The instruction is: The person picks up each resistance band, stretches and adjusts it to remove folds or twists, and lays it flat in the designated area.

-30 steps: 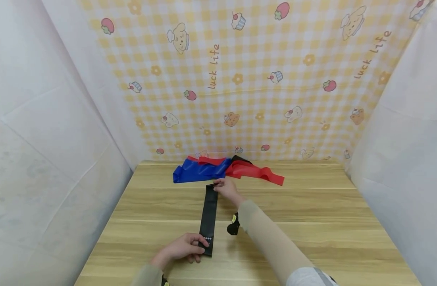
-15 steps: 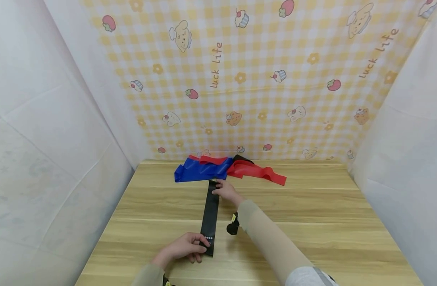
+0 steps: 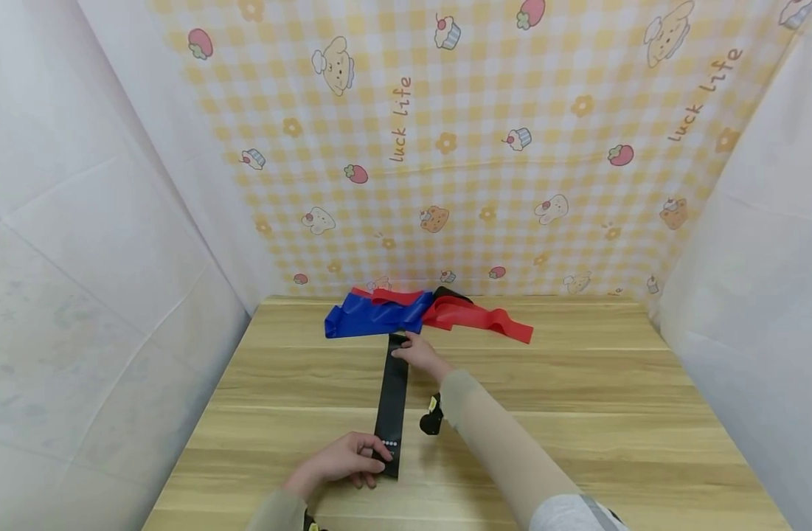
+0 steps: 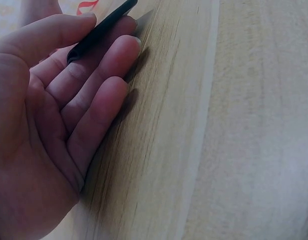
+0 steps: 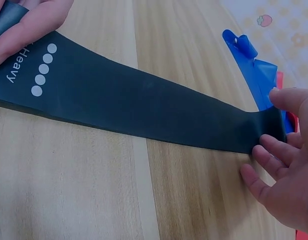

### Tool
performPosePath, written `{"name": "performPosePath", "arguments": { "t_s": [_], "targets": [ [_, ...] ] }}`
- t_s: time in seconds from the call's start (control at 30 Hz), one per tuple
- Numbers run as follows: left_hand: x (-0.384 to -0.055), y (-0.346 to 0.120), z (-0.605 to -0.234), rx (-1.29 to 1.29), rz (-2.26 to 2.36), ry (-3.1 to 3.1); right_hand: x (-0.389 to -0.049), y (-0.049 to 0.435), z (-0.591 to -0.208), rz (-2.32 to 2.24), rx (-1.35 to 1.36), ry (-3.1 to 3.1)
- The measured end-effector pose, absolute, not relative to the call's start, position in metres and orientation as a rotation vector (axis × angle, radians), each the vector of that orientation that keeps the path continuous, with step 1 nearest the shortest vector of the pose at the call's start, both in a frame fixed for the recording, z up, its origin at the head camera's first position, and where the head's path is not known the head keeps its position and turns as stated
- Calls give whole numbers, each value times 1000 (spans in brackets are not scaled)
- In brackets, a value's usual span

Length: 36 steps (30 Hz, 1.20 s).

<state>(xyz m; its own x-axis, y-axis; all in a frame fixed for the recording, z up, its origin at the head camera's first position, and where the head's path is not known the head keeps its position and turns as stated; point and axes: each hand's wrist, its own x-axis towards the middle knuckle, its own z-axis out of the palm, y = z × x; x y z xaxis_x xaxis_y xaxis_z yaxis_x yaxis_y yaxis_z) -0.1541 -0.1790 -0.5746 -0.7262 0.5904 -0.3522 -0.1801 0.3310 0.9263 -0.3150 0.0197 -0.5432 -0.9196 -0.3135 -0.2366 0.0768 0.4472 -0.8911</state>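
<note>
A black resistance band [image 3: 392, 398] lies lengthwise on the table, reaching away from me. White dots and the word "Heavy" mark its near end. In the left wrist view, my left hand [image 4: 59, 100] pinches that end between thumb and forefinger, the other fingers lying loosely curled against the tabletop. At the far end my right hand [image 3: 422, 355] holds the band, thumb at one edge and fingers at the other. The right wrist view shows the band's end [image 5: 266, 125] curling up inside my right hand's grip.
Along the back of the table lie a blue band [image 3: 372, 317], red bands [image 3: 472, 317] and a bit of a black one [image 3: 448, 293], loosely heaped. A patterned cloth [image 3: 445, 184] hangs behind them. White sheets [image 3: 113, 221] stand at both sides.
My right hand has shifted slightly away from me, drawing the band's far end out straighter and closer to the blue band. The left hand has hardly moved.
</note>
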Motion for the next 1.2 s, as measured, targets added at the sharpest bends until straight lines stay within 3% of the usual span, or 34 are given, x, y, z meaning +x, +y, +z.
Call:
{"name": "performPosePath", "arguments": {
  "t_s": [0.87, 1.2],
  "targets": [
    [-150, -177, -573, 363, 1471, 1965, -310, 24, -550, -1111, -581, 2483],
    [-149, -175, -579, 408, 1470, 2056, -313, 27, -556, -1076, -612, 2500]
  ]
}}
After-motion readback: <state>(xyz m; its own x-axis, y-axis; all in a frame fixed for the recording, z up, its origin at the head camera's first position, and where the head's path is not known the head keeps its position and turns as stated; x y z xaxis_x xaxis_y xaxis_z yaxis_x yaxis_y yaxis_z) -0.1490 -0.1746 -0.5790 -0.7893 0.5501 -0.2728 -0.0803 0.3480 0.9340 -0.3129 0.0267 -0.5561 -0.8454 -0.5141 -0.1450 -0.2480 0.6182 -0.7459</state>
